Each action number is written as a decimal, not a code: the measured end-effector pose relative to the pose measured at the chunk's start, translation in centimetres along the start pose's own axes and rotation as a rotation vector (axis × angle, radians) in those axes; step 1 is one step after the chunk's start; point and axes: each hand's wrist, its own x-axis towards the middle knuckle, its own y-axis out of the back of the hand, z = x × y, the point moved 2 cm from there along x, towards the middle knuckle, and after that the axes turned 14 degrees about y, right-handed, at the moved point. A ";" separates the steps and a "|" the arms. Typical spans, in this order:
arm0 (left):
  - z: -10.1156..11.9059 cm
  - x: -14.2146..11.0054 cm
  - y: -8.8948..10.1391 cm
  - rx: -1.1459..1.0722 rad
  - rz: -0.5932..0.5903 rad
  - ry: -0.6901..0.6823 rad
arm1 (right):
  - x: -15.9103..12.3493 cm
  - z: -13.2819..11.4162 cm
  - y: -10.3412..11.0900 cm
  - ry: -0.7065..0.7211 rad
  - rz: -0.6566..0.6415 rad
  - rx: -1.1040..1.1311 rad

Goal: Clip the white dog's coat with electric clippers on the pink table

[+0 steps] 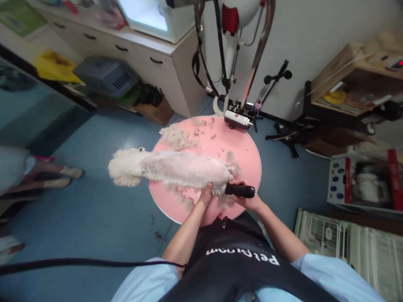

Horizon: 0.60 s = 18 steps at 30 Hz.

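Wearing a black apron (233,268) with white lettering over light blue sleeves (146,279), with a black cord (94,262) running in from the left. Got the right hand (250,203) wrapped around a black-handled tool (242,191), right up at the rear of a white dog (189,167); can't make out the working end. Got the left hand (206,194) against the near side of the hindquarters, but can't tell if gripping or just resting, with most of the fingers hidden. See the dog stretched over a round pink table (247,151), trimmed short along the back, with a fluffy head out past the left edge. Also see clumps of fur (178,137) scattered around, then a white bottle (236,118) at the far rim. Further back, can spot a grey pet carrier (105,75) beside a drawer cabinet (185,71).
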 end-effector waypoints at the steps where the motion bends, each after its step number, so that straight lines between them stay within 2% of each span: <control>1: -0.1 -0.2 0.3 0.034 -0.034 0.017 | -0.9 -0.2 -0.6 0.003 0.074 0.012; 4: -0.1 -0.4 0.7 0.168 -0.108 0.114 | -2.7 -0.6 -2.3 0.012 0.291 0.026; 7: 0.0 -0.3 0.7 0.302 -0.120 0.222 | -3.5 -0.7 -3.5 -0.026 0.338 0.000; 10: 0.0 0.0 0.9 0.393 -0.145 0.268 | -4.5 -1.1 -4.2 -0.098 0.369 -0.044; 12: -0.1 0.2 1.2 0.450 -0.163 0.290 | -5.2 -1.7 -4.7 -0.126 0.437 -0.062; 15: -0.1 0.4 1.5 0.521 -0.178 0.293 | -5.8 -2.7 -5.6 -0.066 0.596 -0.046; 18: 0.2 0.5 1.4 0.592 -0.155 0.270 | -5.5 -3.0 -6.2 -0.014 0.649 -0.055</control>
